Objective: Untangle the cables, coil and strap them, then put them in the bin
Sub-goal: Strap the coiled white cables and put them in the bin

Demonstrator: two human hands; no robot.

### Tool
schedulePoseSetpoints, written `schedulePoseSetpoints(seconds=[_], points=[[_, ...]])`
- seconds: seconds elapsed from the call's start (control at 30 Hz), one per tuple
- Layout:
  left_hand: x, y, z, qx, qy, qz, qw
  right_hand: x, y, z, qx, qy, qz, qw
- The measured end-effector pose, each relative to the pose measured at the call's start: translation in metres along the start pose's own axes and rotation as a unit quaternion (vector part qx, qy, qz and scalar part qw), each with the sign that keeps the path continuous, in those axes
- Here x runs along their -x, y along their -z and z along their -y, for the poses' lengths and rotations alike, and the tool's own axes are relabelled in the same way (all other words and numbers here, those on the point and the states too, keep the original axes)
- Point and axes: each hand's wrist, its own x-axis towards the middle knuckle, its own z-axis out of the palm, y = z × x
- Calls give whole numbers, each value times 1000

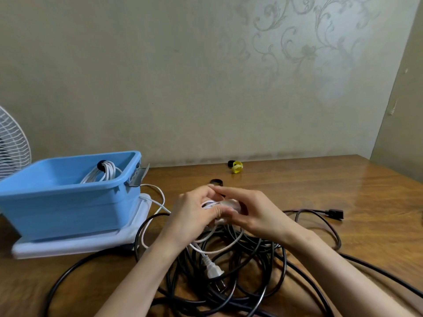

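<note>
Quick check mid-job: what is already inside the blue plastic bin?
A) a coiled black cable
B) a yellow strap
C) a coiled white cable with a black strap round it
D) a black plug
C: a coiled white cable bound by a black strap lies inside the blue plastic bin, while the black cables lie tangled on the wooden table.

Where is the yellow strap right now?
In the head view the yellow strap lies on the wooden table near the wall, right of the blue bin, close beside a black strap.
</note>
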Motion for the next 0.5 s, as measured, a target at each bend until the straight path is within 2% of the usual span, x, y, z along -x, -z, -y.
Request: schedulePoseSetpoints(seconds=[0.13, 0.23, 0.37, 0.43, 0.5], points=[[-1, 4, -5, 152, 63, 12, 986, 1, 4, 6, -186, -70, 41, 979], [-2, 7, -5, 259, 75, 51, 962, 0, 8, 4, -313, -101, -26, 944], [-2, 4, -5, 231, 53, 81, 968, -4, 21, 3, -484, -76, -158, 857], [-1, 4, -6, 228, 38, 95, 968, -5, 26, -1, -554, -58, -183, 810], [-2, 8, -5, 298, 32, 100, 949, -5, 27, -6, -598, -67, -180, 778]])
